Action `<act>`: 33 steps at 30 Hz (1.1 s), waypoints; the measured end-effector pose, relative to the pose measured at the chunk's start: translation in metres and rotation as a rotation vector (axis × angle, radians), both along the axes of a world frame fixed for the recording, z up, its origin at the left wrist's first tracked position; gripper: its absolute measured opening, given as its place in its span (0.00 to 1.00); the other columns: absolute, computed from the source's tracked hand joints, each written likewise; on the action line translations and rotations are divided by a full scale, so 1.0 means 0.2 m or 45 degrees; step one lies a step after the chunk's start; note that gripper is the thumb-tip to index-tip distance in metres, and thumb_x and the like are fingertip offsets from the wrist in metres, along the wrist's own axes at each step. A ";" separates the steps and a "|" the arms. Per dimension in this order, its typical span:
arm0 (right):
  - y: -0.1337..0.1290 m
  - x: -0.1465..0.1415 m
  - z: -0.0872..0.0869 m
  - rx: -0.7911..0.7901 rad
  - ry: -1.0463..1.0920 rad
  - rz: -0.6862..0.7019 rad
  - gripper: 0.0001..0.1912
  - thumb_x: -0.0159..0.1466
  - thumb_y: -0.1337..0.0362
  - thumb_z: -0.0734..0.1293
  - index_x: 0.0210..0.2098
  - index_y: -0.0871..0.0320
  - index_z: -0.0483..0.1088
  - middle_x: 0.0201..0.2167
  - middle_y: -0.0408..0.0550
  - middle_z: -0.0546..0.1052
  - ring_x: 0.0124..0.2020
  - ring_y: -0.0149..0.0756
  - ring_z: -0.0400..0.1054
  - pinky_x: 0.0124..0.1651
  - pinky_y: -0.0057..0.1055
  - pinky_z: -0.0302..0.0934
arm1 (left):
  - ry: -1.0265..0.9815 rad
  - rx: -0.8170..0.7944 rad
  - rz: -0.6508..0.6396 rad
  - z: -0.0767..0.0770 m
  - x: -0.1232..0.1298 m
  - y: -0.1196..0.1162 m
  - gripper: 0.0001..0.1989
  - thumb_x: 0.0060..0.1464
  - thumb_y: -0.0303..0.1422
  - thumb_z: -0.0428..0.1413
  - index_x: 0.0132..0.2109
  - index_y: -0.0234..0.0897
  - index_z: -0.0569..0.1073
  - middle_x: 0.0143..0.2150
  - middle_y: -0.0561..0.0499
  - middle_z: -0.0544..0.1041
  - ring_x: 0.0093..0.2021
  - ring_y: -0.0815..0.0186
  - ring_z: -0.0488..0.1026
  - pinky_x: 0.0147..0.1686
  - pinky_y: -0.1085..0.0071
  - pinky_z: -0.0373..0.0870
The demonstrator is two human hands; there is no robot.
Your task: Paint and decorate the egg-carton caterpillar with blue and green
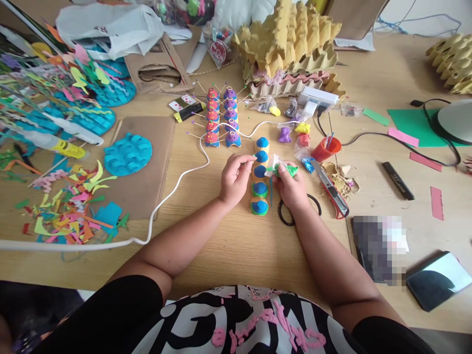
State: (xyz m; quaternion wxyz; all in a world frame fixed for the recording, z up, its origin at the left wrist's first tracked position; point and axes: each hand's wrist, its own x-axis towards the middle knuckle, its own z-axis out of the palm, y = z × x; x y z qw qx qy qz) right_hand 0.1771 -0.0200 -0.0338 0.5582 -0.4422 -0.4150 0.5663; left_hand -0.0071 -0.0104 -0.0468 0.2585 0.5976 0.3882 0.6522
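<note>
Black sleeve [121,309] at lower left; from it we see the left forearm [184,238] slant up to the centre, where the left hand [235,181] curls, fingertips drawn close; what they pinch, we cannot tell. Beside it, mid-frame, runs the blue-domed strip [260,171]. Right of that, the right hand [294,187], thumb uppermost, grips a green clay packet [292,170].

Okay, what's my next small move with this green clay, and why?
Probably pinch off some green clay from your right hand with your left hand and press it around the middle cup: the two nearest cups have green around their blue tops, while the middle one shows none that I can see.
</note>
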 end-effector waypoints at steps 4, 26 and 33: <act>0.00 0.00 0.00 -0.002 0.039 0.018 0.32 0.55 0.33 0.82 0.37 0.50 0.72 0.26 0.36 0.72 0.27 0.31 0.66 0.35 0.32 0.66 | 0.201 0.156 -0.061 0.04 0.00 -0.02 0.08 0.76 0.35 0.59 0.53 0.42 0.83 0.47 0.49 0.85 0.48 0.67 0.82 0.47 0.70 0.79; -0.02 0.01 -0.02 0.223 -0.051 0.150 0.27 0.60 0.42 0.83 0.53 0.43 0.78 0.52 0.44 0.83 0.53 0.40 0.77 0.60 0.39 0.76 | 0.432 0.197 0.001 0.05 0.00 -0.03 0.11 0.72 0.36 0.64 0.57 0.41 0.84 0.47 0.48 0.84 0.46 0.66 0.80 0.46 0.69 0.80; -0.04 0.01 -0.01 0.378 -0.295 0.147 0.36 0.62 0.41 0.82 0.64 0.45 0.74 0.66 0.50 0.79 0.71 0.50 0.72 0.77 0.50 0.67 | 0.375 0.116 -0.059 0.08 -0.01 -0.05 0.15 0.76 0.43 0.58 0.57 0.40 0.82 0.49 0.46 0.84 0.49 0.64 0.81 0.44 0.69 0.79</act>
